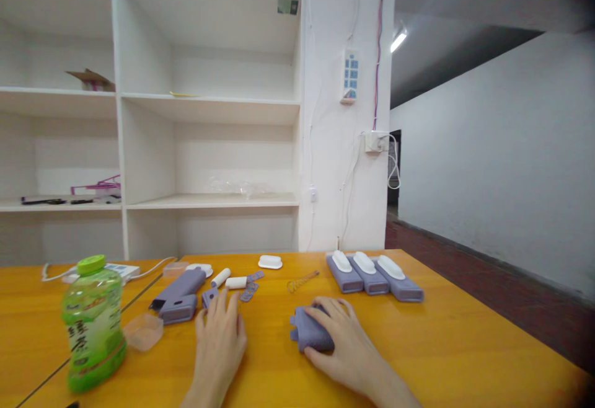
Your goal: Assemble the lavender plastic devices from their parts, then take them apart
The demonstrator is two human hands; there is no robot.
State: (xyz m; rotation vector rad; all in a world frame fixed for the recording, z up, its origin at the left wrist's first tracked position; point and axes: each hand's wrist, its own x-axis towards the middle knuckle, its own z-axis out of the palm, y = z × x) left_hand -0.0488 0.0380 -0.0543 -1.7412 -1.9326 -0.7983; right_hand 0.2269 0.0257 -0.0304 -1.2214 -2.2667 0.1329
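My right hand (341, 340) rests over a purple plastic housing (307, 329) lying on the orange table (455, 346), its fingers curled around it. My left hand (219, 338) lies flat on the table with fingers spread, holding nothing. Just beyond its fingertips are small purple parts (250, 290), two white cylinders (230, 280) and two larger purple housings (179, 296). A thin metal spring (302, 281) lies past the right hand.
Three finished purple units with white tops (374, 276) sit in a row at the back right. A green drink bottle (93, 324) and a clear small tray (143, 331) stand at left. A white cap (270, 262), a power strip (118, 270) and white shelving (209, 104) lie behind.
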